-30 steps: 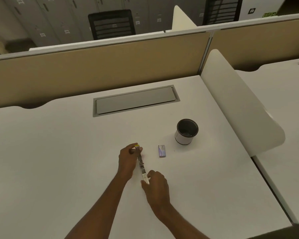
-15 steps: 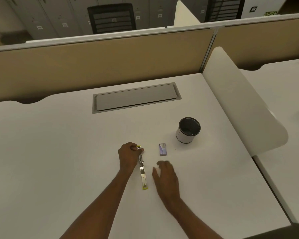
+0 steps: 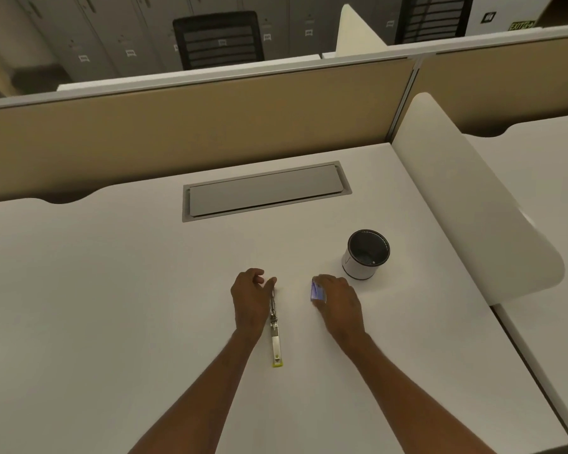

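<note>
Mid-frame, right hand (image 3: 340, 304) pinched the staple box (image 3: 317, 291); left hand (image 3: 251, 299) held the opened stapler (image 3: 276, 335) (next, likely: draw out a strip).

White surface (image 3: 112, 290), grey cable hatch (image 3: 266, 191) set into it near the back, round white pot (image 3: 358, 268) with a dark inside upright at right, tan partition (image 3: 177, 132) behind, black chair (image 3: 218, 39) and grey lockers (image 3: 112, 34) beyond
</note>
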Available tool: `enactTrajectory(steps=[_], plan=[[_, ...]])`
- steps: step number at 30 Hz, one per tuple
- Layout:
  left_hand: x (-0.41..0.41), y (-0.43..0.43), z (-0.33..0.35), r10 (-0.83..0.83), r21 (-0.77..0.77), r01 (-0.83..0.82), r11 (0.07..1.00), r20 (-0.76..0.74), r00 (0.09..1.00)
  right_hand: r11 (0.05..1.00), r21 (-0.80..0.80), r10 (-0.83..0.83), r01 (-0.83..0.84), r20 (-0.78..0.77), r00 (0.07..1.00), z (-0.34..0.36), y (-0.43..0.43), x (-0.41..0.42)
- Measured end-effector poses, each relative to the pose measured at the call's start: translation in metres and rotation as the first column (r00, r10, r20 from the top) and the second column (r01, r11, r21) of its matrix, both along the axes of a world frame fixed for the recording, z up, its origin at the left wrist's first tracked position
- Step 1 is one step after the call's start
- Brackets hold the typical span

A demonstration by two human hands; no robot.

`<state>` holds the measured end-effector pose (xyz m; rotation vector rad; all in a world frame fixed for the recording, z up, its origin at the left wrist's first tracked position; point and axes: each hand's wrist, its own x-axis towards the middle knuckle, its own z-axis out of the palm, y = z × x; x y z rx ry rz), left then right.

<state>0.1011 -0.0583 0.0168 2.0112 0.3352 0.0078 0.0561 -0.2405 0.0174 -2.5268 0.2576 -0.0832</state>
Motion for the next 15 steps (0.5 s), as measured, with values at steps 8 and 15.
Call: enactTrajectory(steps=[8, 15], plan=[[-0.015, -0.019, 0.044, -0.228, -0.193, 0.215, 0.957, -0.044, 0.973, 0.897, 0.439, 0.006, -0.043, 0.086, 0.996, 0.025, 0.011, -0.011], [-0.037, -0.014, 0.075, -0.334, -0.577, 0.153, 0.803, -0.222, 0.916, 0.825, 0.565, -0.065, -0.030, 0.148, 0.987, 0.055, 0.024, -0.029]])
